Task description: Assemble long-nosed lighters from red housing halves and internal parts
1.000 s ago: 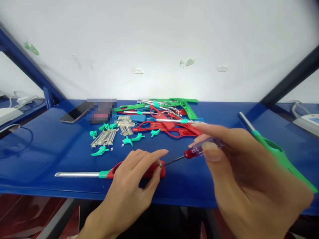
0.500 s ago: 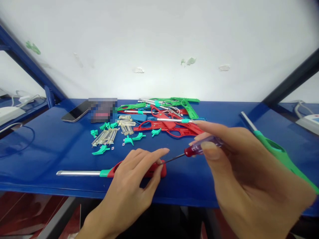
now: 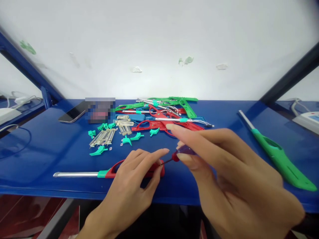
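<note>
Pinching screwdriver [image 3: 175,157] with right hand [image 3: 236,182] at end of lighter [image 3: 111,173], ideally square-on; grasping lighter with left hand [image 3: 132,179].

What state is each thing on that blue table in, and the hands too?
Left hand: holding red lighter
Right hand: gripping screwdriver
Screwdriver: slanted, tip at red lighter's handle
Red lighter: lying flat, partly hidden
Green lighter: whole, lying flat
Far pile: jumbled lighter parts
Clear tubes: loose, bunched
Green triggers: loose, scattered
Phone: flat, screen dark
</note>
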`<state>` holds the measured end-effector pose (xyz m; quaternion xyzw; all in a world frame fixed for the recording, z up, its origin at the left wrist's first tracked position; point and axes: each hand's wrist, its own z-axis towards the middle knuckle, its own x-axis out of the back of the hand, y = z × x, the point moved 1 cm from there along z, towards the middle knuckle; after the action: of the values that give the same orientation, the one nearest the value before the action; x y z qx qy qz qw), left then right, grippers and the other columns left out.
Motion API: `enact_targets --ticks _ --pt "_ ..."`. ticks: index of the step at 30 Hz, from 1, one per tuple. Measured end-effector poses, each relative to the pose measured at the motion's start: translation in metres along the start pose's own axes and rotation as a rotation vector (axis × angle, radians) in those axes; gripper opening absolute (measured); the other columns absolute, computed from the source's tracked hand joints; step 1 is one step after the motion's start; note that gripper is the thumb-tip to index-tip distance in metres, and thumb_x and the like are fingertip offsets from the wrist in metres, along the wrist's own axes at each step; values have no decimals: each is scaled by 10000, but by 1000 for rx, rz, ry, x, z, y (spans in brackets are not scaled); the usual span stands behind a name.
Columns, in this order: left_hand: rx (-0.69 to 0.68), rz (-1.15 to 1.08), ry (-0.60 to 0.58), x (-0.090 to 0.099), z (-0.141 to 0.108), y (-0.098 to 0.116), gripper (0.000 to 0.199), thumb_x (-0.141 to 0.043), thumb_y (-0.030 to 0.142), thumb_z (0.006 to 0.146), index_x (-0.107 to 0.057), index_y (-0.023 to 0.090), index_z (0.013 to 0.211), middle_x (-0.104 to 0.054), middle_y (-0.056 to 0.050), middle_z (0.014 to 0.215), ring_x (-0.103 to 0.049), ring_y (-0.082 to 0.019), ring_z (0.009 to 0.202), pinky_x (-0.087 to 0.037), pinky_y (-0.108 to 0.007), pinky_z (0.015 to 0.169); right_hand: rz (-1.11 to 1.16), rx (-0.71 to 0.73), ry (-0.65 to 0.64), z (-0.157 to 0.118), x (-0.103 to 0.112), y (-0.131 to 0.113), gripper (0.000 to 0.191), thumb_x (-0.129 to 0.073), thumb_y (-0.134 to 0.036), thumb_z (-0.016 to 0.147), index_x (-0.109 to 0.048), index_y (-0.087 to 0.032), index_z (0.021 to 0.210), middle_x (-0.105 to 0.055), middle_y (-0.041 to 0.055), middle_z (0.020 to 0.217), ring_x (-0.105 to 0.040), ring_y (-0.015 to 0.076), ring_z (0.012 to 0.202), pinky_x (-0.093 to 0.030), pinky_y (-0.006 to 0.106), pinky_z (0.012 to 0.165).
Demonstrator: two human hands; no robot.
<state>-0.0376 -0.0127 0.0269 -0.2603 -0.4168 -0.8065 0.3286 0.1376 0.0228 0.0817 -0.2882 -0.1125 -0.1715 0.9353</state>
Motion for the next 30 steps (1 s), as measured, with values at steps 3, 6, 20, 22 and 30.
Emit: enact_targets --ticks 3,6,20,22,30 --pt "-2 -9 -5 -1 1 0 436 -592 116 1047 -587 317 1434 -682 19 977 -665 -156 884 -552 -297 829 8 14 -24 -1 1 2 389 -652 -43 988 -775 -265 1283 -794 6 1065 -728 105 802 -627 218 669" --pt "-1 -5 -12 -2 2 0 432 -599 122 1049 -586 320 1433 -686 26 962 -670 -154 871 -551 -298 827 21 30 -43 -1 1 5 402 -643 -48 998 -755 -272 1313 -800 5 1094 -738 124 864 -651 241 716" --pt "5 -5 -40 1 -1 0 377 -555 117 1044 -600 310 1365 -729 -1 1095 -714 -171 961 -579 -308 868 111 12 -145 0 -7 15 352 -618 -89 1016 -767 -236 1299 -799 34 1151 -778 158 1002 -676 258 835" --pt "-7 18 -42 3 -4 -1 369 -547 123 1036 -600 298 1356 -729 -23 1177 -716 -189 1041 -587 -334 928 108 -5 -143 0 -7 14 323 -631 -115 1019 -770 -248 1279 -804 28 1188 -782 177 1059 -677 286 894" --pt "14 105 -123 -2 -13 -8 360 -601 208 1043 -608 275 1397 -695 -70 1332 -695 -253 1187 -604 -425 1008 151 -21 -146 2 -15 17 244 -679 -149 1018 -766 -313 1176 -842 -50 1093 -792 131 818 -678 258 765"
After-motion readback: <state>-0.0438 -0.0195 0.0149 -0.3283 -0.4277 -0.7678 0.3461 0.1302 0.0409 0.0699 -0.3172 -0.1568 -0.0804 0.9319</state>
